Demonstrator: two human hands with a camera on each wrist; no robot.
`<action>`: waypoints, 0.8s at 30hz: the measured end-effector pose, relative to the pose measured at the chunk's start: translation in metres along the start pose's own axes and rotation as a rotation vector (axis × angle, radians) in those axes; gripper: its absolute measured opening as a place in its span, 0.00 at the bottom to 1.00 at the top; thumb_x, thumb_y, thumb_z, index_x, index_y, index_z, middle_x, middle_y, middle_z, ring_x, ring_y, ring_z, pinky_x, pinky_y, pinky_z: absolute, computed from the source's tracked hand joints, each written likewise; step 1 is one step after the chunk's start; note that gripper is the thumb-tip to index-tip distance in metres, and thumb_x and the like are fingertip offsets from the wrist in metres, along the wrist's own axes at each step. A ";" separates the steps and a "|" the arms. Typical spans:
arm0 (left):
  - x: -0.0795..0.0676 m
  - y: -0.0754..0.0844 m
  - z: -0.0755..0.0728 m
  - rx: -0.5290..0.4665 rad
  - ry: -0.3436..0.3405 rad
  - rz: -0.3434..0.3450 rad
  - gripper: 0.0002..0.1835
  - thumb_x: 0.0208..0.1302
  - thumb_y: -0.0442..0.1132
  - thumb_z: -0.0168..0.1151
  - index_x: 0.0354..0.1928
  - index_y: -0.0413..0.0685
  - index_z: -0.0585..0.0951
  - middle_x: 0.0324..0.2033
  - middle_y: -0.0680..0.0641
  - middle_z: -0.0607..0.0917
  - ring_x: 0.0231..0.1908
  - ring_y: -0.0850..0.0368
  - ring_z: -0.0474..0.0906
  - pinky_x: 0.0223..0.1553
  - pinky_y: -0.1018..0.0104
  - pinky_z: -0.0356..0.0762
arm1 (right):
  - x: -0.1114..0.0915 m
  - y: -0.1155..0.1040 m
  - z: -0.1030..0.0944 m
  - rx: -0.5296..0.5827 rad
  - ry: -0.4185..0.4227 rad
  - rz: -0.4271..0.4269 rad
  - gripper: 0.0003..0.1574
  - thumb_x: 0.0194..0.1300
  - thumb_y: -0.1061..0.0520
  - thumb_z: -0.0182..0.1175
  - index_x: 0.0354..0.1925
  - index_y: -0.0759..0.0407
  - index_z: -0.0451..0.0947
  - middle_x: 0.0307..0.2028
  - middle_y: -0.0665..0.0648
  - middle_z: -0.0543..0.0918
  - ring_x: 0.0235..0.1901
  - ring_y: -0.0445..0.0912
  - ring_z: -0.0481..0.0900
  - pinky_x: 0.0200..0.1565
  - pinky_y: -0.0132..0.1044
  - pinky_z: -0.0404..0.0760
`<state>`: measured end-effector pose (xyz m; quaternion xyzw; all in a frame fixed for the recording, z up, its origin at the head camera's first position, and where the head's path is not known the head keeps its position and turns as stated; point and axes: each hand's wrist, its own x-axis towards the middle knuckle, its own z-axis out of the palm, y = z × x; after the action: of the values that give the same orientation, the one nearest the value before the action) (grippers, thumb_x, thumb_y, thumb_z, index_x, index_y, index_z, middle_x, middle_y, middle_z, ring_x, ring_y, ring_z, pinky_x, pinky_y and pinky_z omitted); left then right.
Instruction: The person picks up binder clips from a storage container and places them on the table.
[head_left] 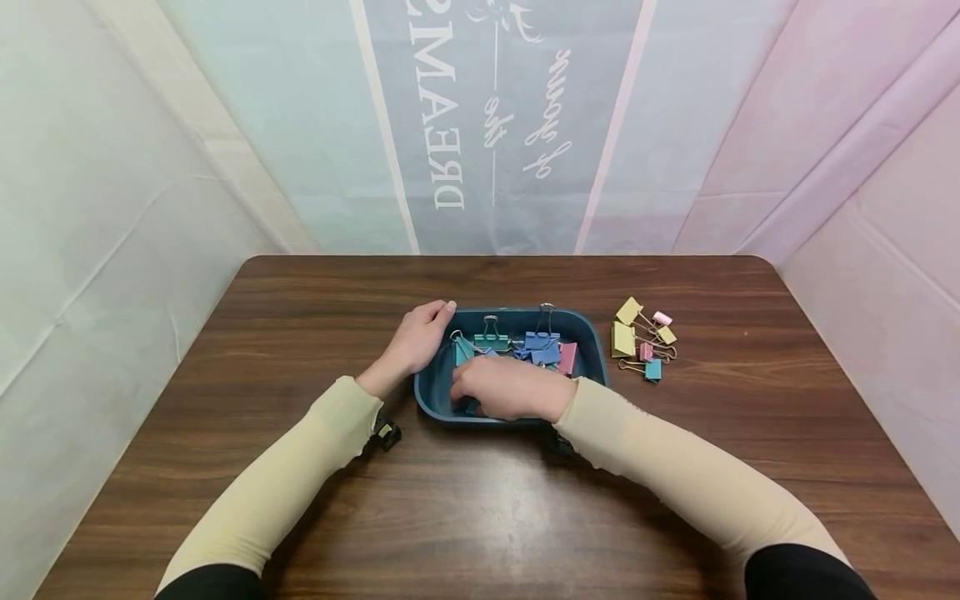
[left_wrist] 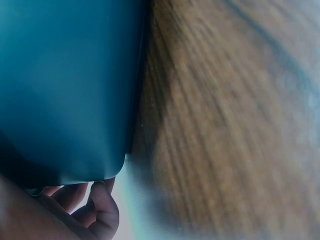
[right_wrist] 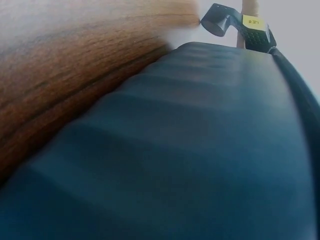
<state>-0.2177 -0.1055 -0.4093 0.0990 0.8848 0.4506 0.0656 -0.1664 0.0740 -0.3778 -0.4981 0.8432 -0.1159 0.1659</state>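
Note:
A dark blue plastic bin holds several binder clips: a green clip, blue clips, a pink clip and a teal clip. With curled fingers my left hand grips the bin's far left corner; in the left wrist view its fingers bend at the edge of the bin wall. My right hand reaches inside the bin near the front left, fingers bent downward. Something dark teal shows under them, but the fingertips are hidden. Only the bin's outer wall fills the right wrist view.
Right of the bin lies a loose group of yellow clips, small pink clips and a teal clip on the brown wooden table. A wrist camera sits under the left wrist. Fabric curtains border the table.

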 end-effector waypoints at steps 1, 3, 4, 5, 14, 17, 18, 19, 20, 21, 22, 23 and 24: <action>0.000 0.000 0.000 -0.001 0.001 0.001 0.27 0.80 0.55 0.40 0.32 0.41 0.75 0.23 0.44 0.69 0.26 0.46 0.68 0.30 0.58 0.63 | 0.000 0.000 0.000 0.011 0.006 -0.002 0.17 0.60 0.63 0.71 0.49 0.54 0.86 0.41 0.50 0.84 0.38 0.40 0.77 0.48 0.32 0.79; 0.001 0.000 0.000 -0.001 -0.003 0.001 0.27 0.80 0.55 0.40 0.32 0.41 0.75 0.23 0.45 0.69 0.26 0.47 0.67 0.30 0.59 0.63 | 0.000 0.001 0.000 0.038 0.023 -0.001 0.16 0.61 0.63 0.71 0.49 0.53 0.86 0.41 0.50 0.83 0.38 0.40 0.77 0.48 0.31 0.78; 0.001 0.000 0.000 -0.001 -0.004 0.002 0.27 0.80 0.55 0.40 0.32 0.41 0.75 0.23 0.45 0.68 0.26 0.47 0.67 0.30 0.59 0.63 | 0.000 0.002 0.000 0.051 0.032 0.001 0.16 0.61 0.63 0.71 0.48 0.53 0.86 0.41 0.49 0.83 0.38 0.40 0.77 0.48 0.31 0.78; 0.001 0.000 0.000 -0.003 -0.002 0.004 0.27 0.80 0.55 0.40 0.32 0.40 0.75 0.23 0.45 0.68 0.25 0.47 0.67 0.30 0.59 0.63 | 0.000 0.002 0.000 0.062 0.042 0.004 0.15 0.61 0.62 0.71 0.48 0.53 0.86 0.40 0.49 0.83 0.38 0.40 0.77 0.48 0.31 0.78; 0.001 -0.001 0.000 -0.002 0.010 0.012 0.27 0.80 0.55 0.40 0.30 0.40 0.74 0.22 0.46 0.67 0.24 0.48 0.66 0.29 0.60 0.62 | -0.006 0.005 -0.005 0.178 0.161 0.006 0.06 0.62 0.61 0.70 0.39 0.54 0.87 0.34 0.45 0.80 0.32 0.40 0.74 0.38 0.31 0.77; 0.000 -0.001 0.000 -0.003 0.011 0.010 0.28 0.79 0.56 0.40 0.30 0.42 0.74 0.22 0.46 0.67 0.24 0.47 0.66 0.29 0.60 0.62 | -0.013 0.010 -0.010 0.207 0.214 0.003 0.04 0.62 0.61 0.70 0.37 0.55 0.87 0.33 0.44 0.81 0.31 0.38 0.75 0.37 0.30 0.77; 0.000 -0.001 0.000 -0.003 0.012 0.009 0.28 0.79 0.56 0.40 0.30 0.42 0.74 0.22 0.45 0.67 0.24 0.47 0.66 0.29 0.60 0.62 | -0.016 0.012 -0.012 0.211 0.231 0.001 0.04 0.62 0.61 0.70 0.37 0.55 0.87 0.33 0.45 0.81 0.30 0.37 0.75 0.37 0.30 0.78; 0.000 -0.001 0.000 -0.002 0.013 0.010 0.28 0.79 0.56 0.40 0.30 0.42 0.74 0.22 0.45 0.67 0.24 0.47 0.66 0.29 0.60 0.62 | -0.018 0.014 -0.014 0.215 0.250 -0.001 0.03 0.62 0.62 0.70 0.37 0.56 0.87 0.33 0.45 0.81 0.30 0.37 0.76 0.36 0.30 0.78; 0.000 -0.001 0.000 0.001 0.014 0.010 0.28 0.79 0.57 0.40 0.30 0.42 0.74 0.22 0.45 0.67 0.25 0.47 0.66 0.30 0.60 0.62 | -0.021 0.015 -0.016 0.214 0.266 -0.003 0.03 0.62 0.62 0.70 0.36 0.56 0.87 0.33 0.45 0.82 0.30 0.37 0.76 0.37 0.30 0.78; 0.000 -0.001 0.000 0.002 0.018 0.012 0.27 0.79 0.56 0.40 0.30 0.42 0.74 0.22 0.45 0.67 0.25 0.47 0.67 0.30 0.59 0.62 | -0.025 0.017 -0.018 0.210 0.278 -0.001 0.03 0.62 0.61 0.70 0.36 0.56 0.87 0.33 0.45 0.82 0.30 0.36 0.77 0.37 0.30 0.78; 0.000 -0.001 0.001 0.002 0.021 0.014 0.27 0.79 0.56 0.41 0.29 0.43 0.74 0.22 0.45 0.67 0.25 0.47 0.67 0.30 0.59 0.62 | -0.028 0.018 -0.020 0.205 0.291 0.000 0.03 0.62 0.61 0.70 0.36 0.55 0.87 0.34 0.45 0.82 0.30 0.35 0.77 0.36 0.30 0.78; 0.000 -0.001 0.001 0.002 0.023 0.015 0.27 0.79 0.55 0.41 0.29 0.43 0.74 0.22 0.45 0.68 0.25 0.47 0.67 0.30 0.59 0.62 | -0.031 0.020 -0.023 0.202 0.304 0.002 0.03 0.62 0.61 0.70 0.36 0.55 0.87 0.34 0.45 0.82 0.30 0.35 0.77 0.36 0.30 0.78; 0.000 -0.001 0.001 0.002 0.024 0.015 0.26 0.80 0.55 0.41 0.29 0.43 0.74 0.23 0.45 0.68 0.26 0.47 0.67 0.30 0.59 0.62 | -0.035 0.021 -0.025 0.200 0.316 0.003 0.02 0.62 0.61 0.70 0.36 0.55 0.87 0.34 0.45 0.82 0.30 0.35 0.77 0.36 0.31 0.79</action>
<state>-0.2176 -0.1056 -0.4110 0.1003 0.8852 0.4514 0.0512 -0.1773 0.1157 -0.3569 -0.4536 0.8436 -0.2759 0.0803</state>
